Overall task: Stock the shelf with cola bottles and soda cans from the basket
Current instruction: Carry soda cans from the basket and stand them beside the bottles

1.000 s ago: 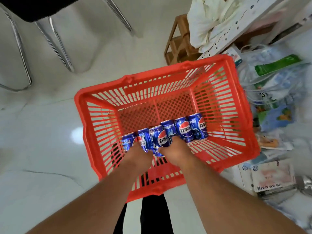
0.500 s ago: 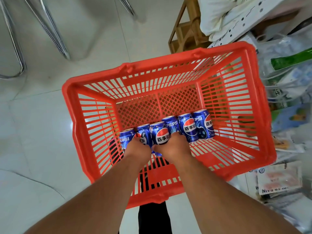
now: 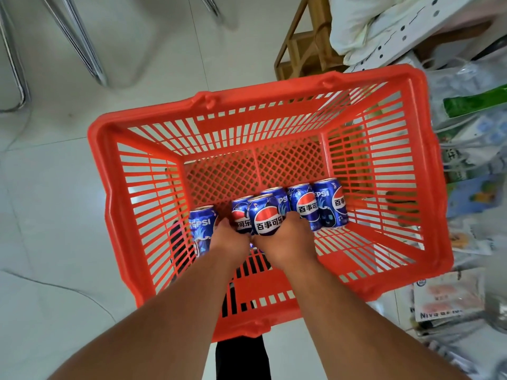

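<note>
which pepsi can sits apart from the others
The leftmost Pepsi can, by the red basket's left wall: a gap and the left hand separate it from the other five, which are bunched together.

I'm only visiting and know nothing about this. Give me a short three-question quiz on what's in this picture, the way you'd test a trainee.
1. How many blue soda cans can be counted in the red basket?
2. True or false: both hands are down among the cans.
3. Which can stands apart from the others? A) the leftmost B) the rightmost C) none

Key:
1. Six, all along the near wall.
2. True: the left hand and the right hand grip cans in the middle of the row, including the front can.
3. A: the leftmost can has a gap beside it; the rightmost can touches its neighbour.
</note>
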The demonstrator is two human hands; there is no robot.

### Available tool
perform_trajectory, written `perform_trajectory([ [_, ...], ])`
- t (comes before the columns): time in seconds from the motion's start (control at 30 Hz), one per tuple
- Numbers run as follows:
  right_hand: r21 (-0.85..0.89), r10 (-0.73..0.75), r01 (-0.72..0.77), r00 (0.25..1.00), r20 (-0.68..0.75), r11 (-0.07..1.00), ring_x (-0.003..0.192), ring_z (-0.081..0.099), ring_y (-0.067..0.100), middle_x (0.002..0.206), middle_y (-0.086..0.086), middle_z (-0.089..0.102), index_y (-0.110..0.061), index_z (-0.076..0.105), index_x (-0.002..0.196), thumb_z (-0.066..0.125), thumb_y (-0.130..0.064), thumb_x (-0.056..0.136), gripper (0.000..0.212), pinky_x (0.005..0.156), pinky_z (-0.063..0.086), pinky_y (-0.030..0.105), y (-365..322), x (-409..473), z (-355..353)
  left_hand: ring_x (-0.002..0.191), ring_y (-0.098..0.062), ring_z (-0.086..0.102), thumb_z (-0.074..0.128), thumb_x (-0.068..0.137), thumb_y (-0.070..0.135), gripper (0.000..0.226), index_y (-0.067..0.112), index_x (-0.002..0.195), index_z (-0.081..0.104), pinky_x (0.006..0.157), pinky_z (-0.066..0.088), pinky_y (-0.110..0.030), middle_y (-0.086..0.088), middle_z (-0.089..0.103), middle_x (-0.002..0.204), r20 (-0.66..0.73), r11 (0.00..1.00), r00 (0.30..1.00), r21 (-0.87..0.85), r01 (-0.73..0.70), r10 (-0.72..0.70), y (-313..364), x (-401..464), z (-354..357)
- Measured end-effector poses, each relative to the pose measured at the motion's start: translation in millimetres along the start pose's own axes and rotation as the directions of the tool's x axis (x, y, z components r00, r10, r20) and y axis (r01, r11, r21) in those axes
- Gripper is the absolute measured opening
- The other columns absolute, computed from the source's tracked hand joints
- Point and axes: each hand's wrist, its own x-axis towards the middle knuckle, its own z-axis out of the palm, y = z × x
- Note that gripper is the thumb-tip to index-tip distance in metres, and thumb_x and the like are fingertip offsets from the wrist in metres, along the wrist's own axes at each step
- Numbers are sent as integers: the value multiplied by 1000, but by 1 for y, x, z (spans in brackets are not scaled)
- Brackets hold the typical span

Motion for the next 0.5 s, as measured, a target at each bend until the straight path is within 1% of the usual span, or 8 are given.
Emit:
perform_trajectory([
  [0.03, -25, -6, 6, 1000, 12, 1000, 101, 66, 24, 108, 1, 69, -22, 65, 114, 67, -76, 39, 92, 86, 61, 43, 3, 3, 1, 91, -18, 67, 69, 91, 11, 42, 15, 132, 60, 71, 52, -29, -4, 72, 115, 18, 1000, 1000, 20, -5, 5, 0, 0, 1],
  [0.1, -35, -7, 9, 999, 38, 999, 101, 64, 23, 109, 2, 66, -25, 67, 112, 70, -73, 43, 84, 87, 60, 43, 4, 3, -3, 88, -15, 66, 72, 92, 17, 39, 17, 130, 62, 66, 48, -26, -3, 72, 112, 42, 999, 999, 37, -9, 7, 1, 1, 3],
  [0.2, 16, 2, -3, 997, 75, 1000, 95, 68, 19, 105, -2, 68, -27, 67, 107, 77, -68, 42, 78, 84, 62, 43, 5, 3, -13, 81, -11, 65, 81, 85, 23, 45, 18, 126, 61, 60, 45, -24, 1, 71, 102, 22, 1000, 1000, 8, 5, -5, -1, 4, 4],
  [0.27, 67, 18, -25, 994, 109, 997, 91, 70, 18, 104, -3, 69, -24, 63, 109, 89, -51, 50, 70, 79, 62, 39, 5, 3, -19, 77, -11, 63, 85, 81, 23, 51, 13, 124, 59, 61, 45, -26, -1, 69, 100, -3, 999, 999, -1, 37, -37, 1, 6, 8],
  [0.33, 86, 19, -30, 992, 127, 996, 91, 70, 17, 104, -4, 69, -21, 58, 113, 93, -34, 63, 63, 72, 57, 32, 8, 5, -25, 74, -12, 61, 85, 81, 24, 49, 10, 121, 60, 61, 44, -27, -3, 68, 98, -15, 998, 998, -1, 65, -65, 2, 9, 13],
  [0.37, 83, 16, -27, 991, 131, 996, 92, 69, 17, 105, -4, 69, -20, 56, 115, 92, -31, 66, 62, 72, 53, 31, 9, 5, -28, 74, -13, 62, 85, 80, 26, 49, 10, 120, 62, 59, 43, -26, -5, 69, 99, -10, 998, 998, 1, 69, -69, 4, 9, 15],
  [0.43, 88, 5, -17, 990, 140, 996, 94, 68, 18, 105, -5, 68, -21, 54, 119, 91, -30, 70, 63, 74, 50, 31, 10, 4, -34, 75, -19, 67, 85, 71, 35, 54, 12, 116, 67, 58, 49, -26, -9, 73, 103, -1, 998, 998, 4, 62, -62, 8, 5, 15],
  [0.5, 121, 10, -27, 991, 137, 992, 91, 67, 14, 103, -7, 68, -21, 53, 120, 91, -30, 72, 62, 75, 50, 31, 9, 1, -41, 77, -22, 71, 85, 61, 40, 59, 13, 111, 69, 64, 58, -32, -9, 74, 100, 10, 998, 998, -33, 55, -55, 10, 1, 13],
])
